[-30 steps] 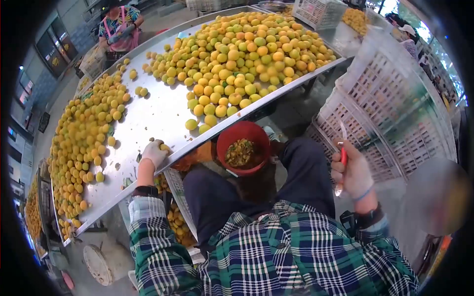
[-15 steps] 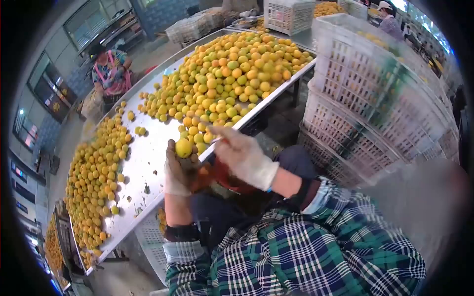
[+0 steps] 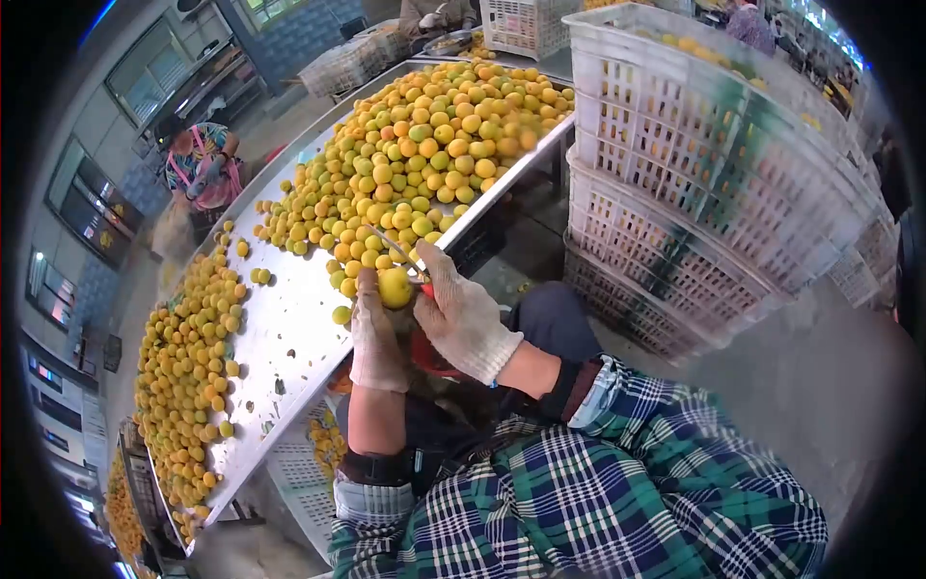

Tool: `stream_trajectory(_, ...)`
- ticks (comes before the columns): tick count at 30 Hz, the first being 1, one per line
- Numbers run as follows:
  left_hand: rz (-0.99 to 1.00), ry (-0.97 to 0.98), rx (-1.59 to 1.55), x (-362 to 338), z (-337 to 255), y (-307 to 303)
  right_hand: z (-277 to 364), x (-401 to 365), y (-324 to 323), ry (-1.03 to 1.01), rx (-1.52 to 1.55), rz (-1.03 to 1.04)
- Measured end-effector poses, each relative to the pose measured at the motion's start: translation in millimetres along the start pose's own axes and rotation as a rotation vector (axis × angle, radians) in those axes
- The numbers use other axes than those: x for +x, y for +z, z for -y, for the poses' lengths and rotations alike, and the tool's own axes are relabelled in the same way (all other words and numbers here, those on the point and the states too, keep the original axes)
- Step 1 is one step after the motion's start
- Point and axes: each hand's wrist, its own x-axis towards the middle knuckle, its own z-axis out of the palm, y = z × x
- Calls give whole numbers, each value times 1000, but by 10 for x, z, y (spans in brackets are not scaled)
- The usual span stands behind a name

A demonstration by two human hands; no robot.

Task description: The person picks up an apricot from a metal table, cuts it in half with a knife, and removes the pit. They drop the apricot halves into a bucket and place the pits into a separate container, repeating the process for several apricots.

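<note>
And here they come together! A second ago the left hand was down at the table's edge and the right hand was well off to the side; now both meet in front of the body. Half a second ago the right was a blur; now it shows sharply, just beside the yellow fruit. The left fingers are closed around that fruit, held up by the near rim of the table; the right fingers are wrapped tight on the red-handled knife, its blade slanting up past the fruit. Whether the edge touches the skin, I can't tell. The red bucket, in plain sight a second ago, is now mostly hidden behind the hands.

The count: one fruit in hand, one knife, two heaps on the table, the large heap and the side heap, too many to number. Two fruits sit as a loose pair between them. On the right, three crates stand stacked.

The table is shiny metal, rimmed, dotted with leaf scraps. Beyond it, a person in pink straps sits before a windowed wall.
</note>
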Motion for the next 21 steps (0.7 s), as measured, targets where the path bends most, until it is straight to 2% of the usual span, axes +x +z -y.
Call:
stream_trajectory(6, -9, -39, 36, -57, -35, 109, -14, 60, -56, 87, 0, 84)
stream_trajectory(9, 2, -62, -86, 23, -16, 112, 27, 104, -100, 239, 45, 179)
stream_trajectory(12, -38, -51, -174, 122, 19, 97, -80, 83, 50, 129, 82, 101)
stream_trajectory(13, -90, -48, -185, 172, 46, 96, -107, 100, 77, 153, 64, 124)
stream_trajectory(16, -5, 7, -91, 400, 203, -223, -112, 200, 140, 254, 3, 237)
stream_trajectory(18, -64, -11, -48, 451, 187, -230, -63, 333, 160, 364, -57, 358)
stream_trajectory(19, -93, -17, -25, 488, 181, -238, -108, 351, 243, 305, -42, 333)
stream_trajectory(21, -55, 251, 245, 565, 193, -379, -212, 378, 444, 184, -9, 280)
